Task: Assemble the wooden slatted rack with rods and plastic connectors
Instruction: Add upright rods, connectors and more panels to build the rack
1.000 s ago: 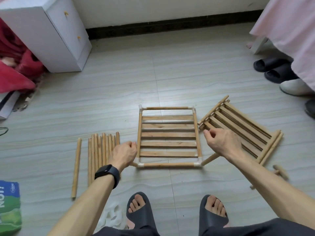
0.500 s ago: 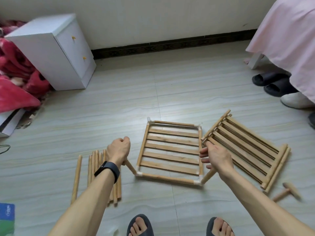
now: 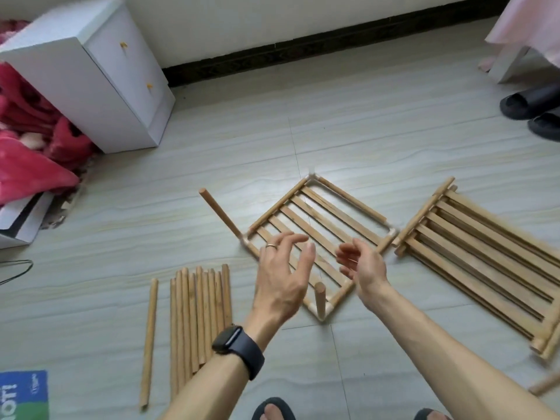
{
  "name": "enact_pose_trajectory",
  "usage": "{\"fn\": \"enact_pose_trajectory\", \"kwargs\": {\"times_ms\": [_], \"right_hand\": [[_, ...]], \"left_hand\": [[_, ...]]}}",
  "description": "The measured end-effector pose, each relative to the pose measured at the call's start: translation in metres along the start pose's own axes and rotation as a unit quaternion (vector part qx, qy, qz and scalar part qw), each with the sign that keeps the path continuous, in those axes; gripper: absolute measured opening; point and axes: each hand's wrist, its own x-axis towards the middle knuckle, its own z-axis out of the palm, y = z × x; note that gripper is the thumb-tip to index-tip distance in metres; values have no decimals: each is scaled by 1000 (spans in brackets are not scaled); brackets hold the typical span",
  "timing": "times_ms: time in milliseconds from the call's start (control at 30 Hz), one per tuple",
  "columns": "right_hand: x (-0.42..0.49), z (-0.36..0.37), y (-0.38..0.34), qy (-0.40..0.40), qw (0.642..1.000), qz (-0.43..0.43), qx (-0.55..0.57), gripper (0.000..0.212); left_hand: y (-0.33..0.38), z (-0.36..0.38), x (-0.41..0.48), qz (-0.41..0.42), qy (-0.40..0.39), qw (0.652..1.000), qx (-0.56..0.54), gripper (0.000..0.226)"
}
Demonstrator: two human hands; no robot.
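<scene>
Slatted frame, with white plastic connectors at its corners, lay flat on the floor, turned corner-on to the person. A leaning rod rose from its left corner and an upright rod stood at its near corner. Left hand and right hand hovered over the frame, fingers spread and loose, holding nothing; loose rods lay bundled to the left, second slatted panel to the right.

Matt pale-wood slatted frame (white plastic corners) on glossy tile floor.
</scene>
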Motion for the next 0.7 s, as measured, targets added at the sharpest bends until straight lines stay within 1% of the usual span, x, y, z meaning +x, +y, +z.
{"fn": "enact_pose_trajectory", "kwargs": {"times_ms": [33,67,100,133,167,200,233,267,367,467,567,600,700], "right_hand": [[14,-15,9,20,991,-29,-129,24],[25,-30,20,20,960,-46,-277,22],[35,-45,32,2,907,-54,-417,30],[43,-57,43,-30,842,-64,-535,44],[47,-65,52,-66,774,-70,-625,57],[47,-69,58,-94,719,-71,-685,66],[47,-70,63,-114,683,-77,-717,70],[47,-69,67,-124,656,-86,-739,72],[49,-55,70,-139,594,-107,-785,75],[54,-39,69,-143,548,-118,-816,80],[64,-28,67,-133,524,-139,-830,81],[68,-26,67,-129,517,-139,-835,80],[75,-23,68,-140,491,-108,-853,76]], "left_hand": [[5,6,-6,30,-38,999,19,48],[8,12,-11,62,-58,995,53,42],[8,16,-14,96,-57,989,95,36],[5,18,-14,130,-44,981,141,32],[1,17,-13,152,-33,972,179,32],[-6,14,-12,161,-33,966,201,34],[-14,9,-12,160,-42,963,215,38],[-22,2,-11,154,-52,961,224,42],[-51,-28,-9,123,-57,963,231,47],[-78,-64,-7,65,-10,970,235,50],[-95,-94,-3,-7,52,968,245,51],[-100,-99,-1,-39,71,970,230,50],[-110,-107,10,-127,139,974,130,53]]}}
